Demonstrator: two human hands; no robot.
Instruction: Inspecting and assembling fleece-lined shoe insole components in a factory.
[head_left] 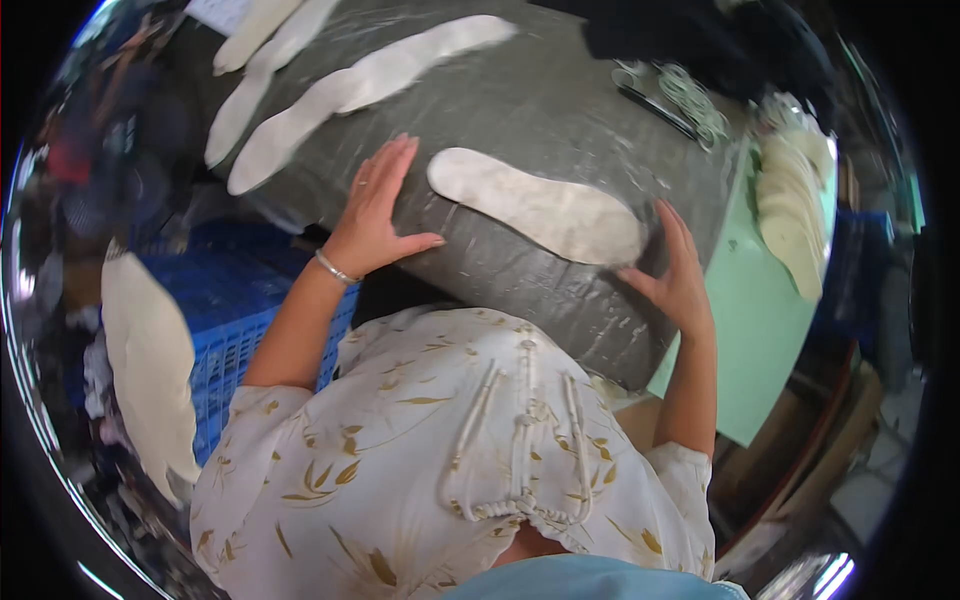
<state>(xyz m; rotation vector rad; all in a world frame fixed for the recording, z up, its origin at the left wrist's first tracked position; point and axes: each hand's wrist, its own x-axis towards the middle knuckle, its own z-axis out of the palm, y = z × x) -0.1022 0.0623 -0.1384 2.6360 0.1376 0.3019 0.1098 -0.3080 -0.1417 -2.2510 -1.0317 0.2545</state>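
Beside a white insole (540, 205), left hand (370, 218) and right hand (682, 278) spread fingers, right thumb perhaps touching

Insole (540, 207) on table (540, 110), crate (228, 360) left

Light mod., fairly even; small glare streaks on dark bench (560, 100), esp. lower R. Pale sole-shaped piece (540, 208) shows brightest mid-frame, detail a bit soft. Bkgd at far L dim + blurry. Fisheye bend strong nr rim, blk corners, bright streaks L edge + btm R.
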